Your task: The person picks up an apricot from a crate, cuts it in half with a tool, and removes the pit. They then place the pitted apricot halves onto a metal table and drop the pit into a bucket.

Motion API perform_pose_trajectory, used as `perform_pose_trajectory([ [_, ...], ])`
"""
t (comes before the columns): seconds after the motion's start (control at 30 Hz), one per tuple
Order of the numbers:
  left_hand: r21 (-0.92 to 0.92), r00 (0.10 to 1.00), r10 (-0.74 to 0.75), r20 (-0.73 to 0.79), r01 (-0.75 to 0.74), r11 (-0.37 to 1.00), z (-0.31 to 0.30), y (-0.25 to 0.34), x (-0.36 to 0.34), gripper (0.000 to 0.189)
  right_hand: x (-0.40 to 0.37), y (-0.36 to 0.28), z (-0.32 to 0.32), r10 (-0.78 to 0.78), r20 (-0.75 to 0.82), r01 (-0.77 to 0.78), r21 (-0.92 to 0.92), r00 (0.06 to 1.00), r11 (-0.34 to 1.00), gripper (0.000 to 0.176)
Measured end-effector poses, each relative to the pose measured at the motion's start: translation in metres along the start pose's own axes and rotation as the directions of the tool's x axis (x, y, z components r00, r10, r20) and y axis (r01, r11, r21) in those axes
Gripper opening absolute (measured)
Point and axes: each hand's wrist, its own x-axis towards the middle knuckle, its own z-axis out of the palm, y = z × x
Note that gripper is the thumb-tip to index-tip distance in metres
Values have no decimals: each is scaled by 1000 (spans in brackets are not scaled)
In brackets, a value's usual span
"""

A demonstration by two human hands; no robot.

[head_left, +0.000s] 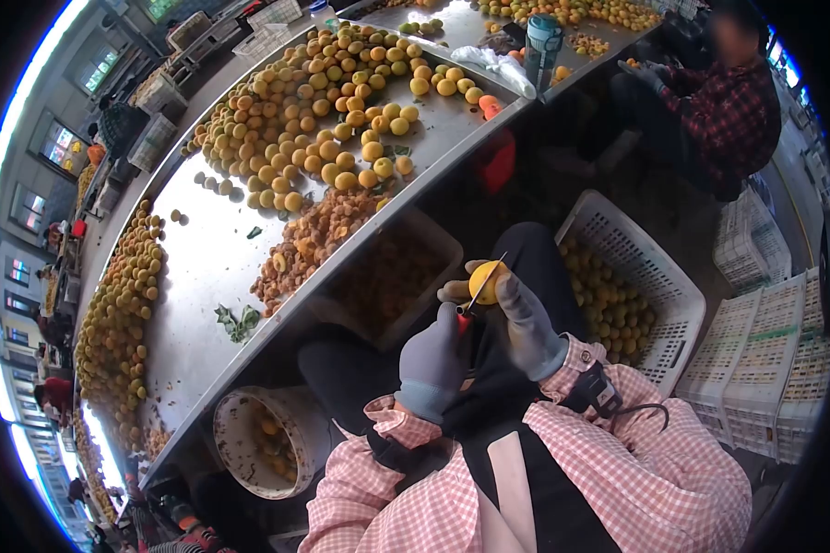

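Observation:
My left hand, in a grey glove, is closed around the red handle of a small knife. The thin blade slants up across the front of a yellow apricot. Gloved as well, my right hand grips that apricot from the right with fingers wrapped round it. Both hands are close together above my lap, and whether the blade cuts into the flesh cannot be made out. Beside my right knee, a white crate holds many yellow-green fruits.
A metal table carries heaps of apricots and a pile of brown pit-like pieces. A white bucket with fruit stands below its edge. Stacked crates are at right. A person in a checked shirt sits across.

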Motion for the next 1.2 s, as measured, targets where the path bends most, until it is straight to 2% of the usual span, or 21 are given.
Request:
perform_pose_trajectory([
  [0.03,-4,1000,8,-18,-8,1000,-1,1,3,21,0,0,4,60,-19,-57,135,998,989,55],
  [0.17,54,999,-2,46,0,999,-3,-5,4,21,7,-1,-15,-16,-21,17,59,1000,998,51],
  [0.23,89,999,-14,52,10,996,-1,-5,1,21,3,-4,-23,-19,-10,16,-266,1000,964,49],
  [0.37,99,997,-26,74,19,995,1,-2,1,21,0,0,-27,-81,-21,68,-350,997,934,51],
  [0.43,68,998,-27,52,23,997,3,-1,-2,22,0,5,-23,-103,-30,94,-224,994,970,50],
  [0.47,70,998,-27,50,23,997,4,-1,-1,22,1,11,-22,-103,-28,95,-224,994,970,50],
  [0.53,74,996,-61,71,55,996,7,-3,1,24,4,24,-24,-14,-60,21,123,998,992,53],
  [0.67,97,995,-62,80,54,994,2,-6,-1,25,3,21,-25,-33,-60,33,-8,998,999,55],
  [0.73,102,997,-40,68,33,994,0,-4,-3,25,1,13,-26,-36,0,35,-197,999,980,54],
  [0.77,98,997,-39,68,33,995,1,-3,-2,25,0,12,-24,-36,-2,35,-201,999,979,54],
  [0.83,70,999,-27,43,24,997,1,-1,0,24,0,14,-18,108,-31,-102,166,994,981,56],
  [0.97,108,996,-39,83,30,994,-2,-7,5,22,4,19,-18,116,-12,-109,240,993,965,56],
  [1.03,102,999,8,49,-13,995,-6,-6,9,22,5,14,-14,-16,2,16,-43,1000,999,55],
  [1.07,100,999,7,52,-12,995,-8,-3,8,22,5,12,-16,-15,-2,15,-42,1000,999,55],
  [1.13,78,998,22,51,-26,997,-12,4,9,22,4,7,-18,-96,18,96,-370,995,924,56],
  [1.17,74,999,20,49,-24,997,-13,6,9,22,2,7,-14,-93,18,93,-374,995,923,56],
  [1.2,68,998,28,50,-31,997,-13,7,8,23,-1,8,-5,-29,-8,28,-113,1000,993,59],
])
